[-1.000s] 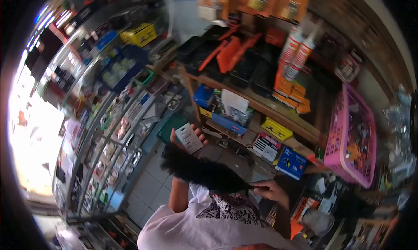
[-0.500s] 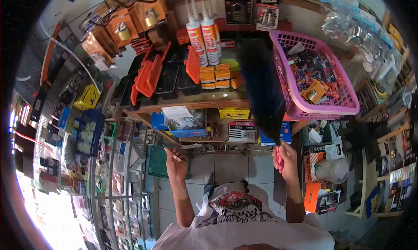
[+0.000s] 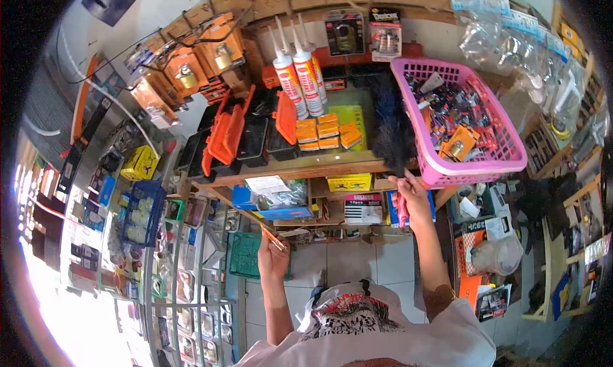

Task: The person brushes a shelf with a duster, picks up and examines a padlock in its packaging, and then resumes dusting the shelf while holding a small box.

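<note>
My right hand is wrapped round the pink handle of a dark feather duster. The duster's dark end lies on the counter, just left of a pink basket full of small packets. Lower left, my left hand is closed on thin brown sticks that point up and left. Small orange boxes stand on the counter before white sealant tubes. To their left are black cases with orange lids.
Packaged padlocks hang at the upper left, and clear bags at the upper right. Under the counter are a blue box and a green basket. Glass shelving stands on the left, a round plastic container on the right.
My right hand has moved up towards the counter, and the duster now sits further back beside the basket. My left hand has shifted slightly right and down. The view has tilted a little.
</note>
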{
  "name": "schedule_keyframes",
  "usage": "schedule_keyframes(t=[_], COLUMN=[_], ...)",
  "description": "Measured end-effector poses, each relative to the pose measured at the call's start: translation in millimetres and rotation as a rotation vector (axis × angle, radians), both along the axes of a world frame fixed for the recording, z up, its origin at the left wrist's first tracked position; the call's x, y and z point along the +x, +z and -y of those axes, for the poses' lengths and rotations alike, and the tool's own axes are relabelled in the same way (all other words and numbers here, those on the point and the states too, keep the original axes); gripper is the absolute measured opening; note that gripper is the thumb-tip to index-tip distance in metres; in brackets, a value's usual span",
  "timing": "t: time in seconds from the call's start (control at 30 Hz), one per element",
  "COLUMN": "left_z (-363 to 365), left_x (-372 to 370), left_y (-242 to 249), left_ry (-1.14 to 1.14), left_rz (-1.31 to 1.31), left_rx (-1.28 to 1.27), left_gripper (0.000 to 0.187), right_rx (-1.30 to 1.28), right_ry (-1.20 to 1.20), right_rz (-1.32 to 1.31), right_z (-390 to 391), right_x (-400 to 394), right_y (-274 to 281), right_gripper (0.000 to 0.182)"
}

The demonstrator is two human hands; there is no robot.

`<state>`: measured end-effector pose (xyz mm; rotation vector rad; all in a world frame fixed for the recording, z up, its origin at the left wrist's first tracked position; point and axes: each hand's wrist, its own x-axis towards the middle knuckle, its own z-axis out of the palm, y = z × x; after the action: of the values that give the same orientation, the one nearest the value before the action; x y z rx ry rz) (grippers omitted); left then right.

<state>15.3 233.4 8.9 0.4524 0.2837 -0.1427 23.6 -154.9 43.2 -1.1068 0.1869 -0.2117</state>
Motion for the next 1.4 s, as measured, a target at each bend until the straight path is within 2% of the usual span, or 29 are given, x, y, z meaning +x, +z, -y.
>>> schedule_keyframes(t=[0.13, 0.23, 0.33, 0.43, 0.53, 0.6, 0.67, 0.73, 0.77, 0.8, 0.83, 0.87, 0.93, 0.97, 1.03, 1.2, 1.3, 1.4], left_z=[-14, -24, -29, -32, -33, -42, -46, -48, -48, -46, -42, -37, -22, -18, -7, 13, 13, 14], left_x=[-4, -1, 3, 8, 17, 22, 23, 26, 27, 28, 27, 29, 41, 50, 63, 93, 102, 103], left_y=[-7, -16, -17, -11, 0, -12, -18, -16, -14, -9, -4, 6, 30, 29, 44, 135, 191, 233], left_ry=[0.088, 0.090, 0.073, 0.029, 0.089, 0.081, 0.079, 0.081, 0.072, 0.061, 0.050, 0.031, -0.017, -0.101, -0.151, -0.149, -0.083, -0.010], left_rz=[-0.139, -0.143, -0.130, -0.001, -0.097, -0.061, -0.035, -0.007, -0.010, -0.012, -0.016, -0.014, -0.018, 0.089, 0.175, 0.456, 0.653, 0.847], left_rx=[0.048, 0.052, 0.025, 0.016, -0.018, -0.070, -0.094, -0.084, -0.061, -0.037, -0.011, 0.029, 0.123, 0.095, 0.213, 0.443, 0.592, 0.703], left_gripper=[0.022, 0.022, 0.022, 0.020, 0.020, 0.020, 0.021, 0.023, 0.023, 0.023, 0.023, 0.023, 0.024, 0.025, 0.021, 0.015, 0.016, 0.018], right_rx=[0.023, 0.098, 0.139, 0.157, 0.220, 0.330, 0.425, 0.586, 0.489, 0.392, 0.197, 0.003, -0.244, -0.362, -0.649, -0.927, -0.708, -0.557], right_ry=[-0.019, -0.074, -0.086, -0.032, 0.030, 0.042, -0.048, -0.011, 0.053, 0.115, 0.307, 0.493, 0.672, 0.751, 0.636, 0.373, 0.301, 0.185], right_rz=[0.008, 0.022, 0.002, -0.020, -0.063, -0.075, -0.152, -0.213, -0.267, -0.320, -0.372, -0.425, -0.170, -0.040, 0.116, 0.342, 0.476, 0.571], right_z=[3, -5, -7, -2, -3, -3, -12, -19, -37, -76, -98, -125, -154, -166, -183, -207, -211, -217], right_x=[19, 28, 33, 30, 16, 7, -6, -18, -33, -38, -43, -47, -30, -21, 6, 51, 66, 73], right_y=[-4, -3, -2, -12, -19, -36, -68, -147, -163, -152, -135, -87, -63, -50, 4, 108, 149, 189], right_gripper=[0.043, 0.037, 0.037, 0.037, 0.040, 0.040, 0.039, 0.037, 0.037, 0.037, 0.041, 0.044, 0.048, 0.049, 0.052, 0.032, 0.017, 0.021])
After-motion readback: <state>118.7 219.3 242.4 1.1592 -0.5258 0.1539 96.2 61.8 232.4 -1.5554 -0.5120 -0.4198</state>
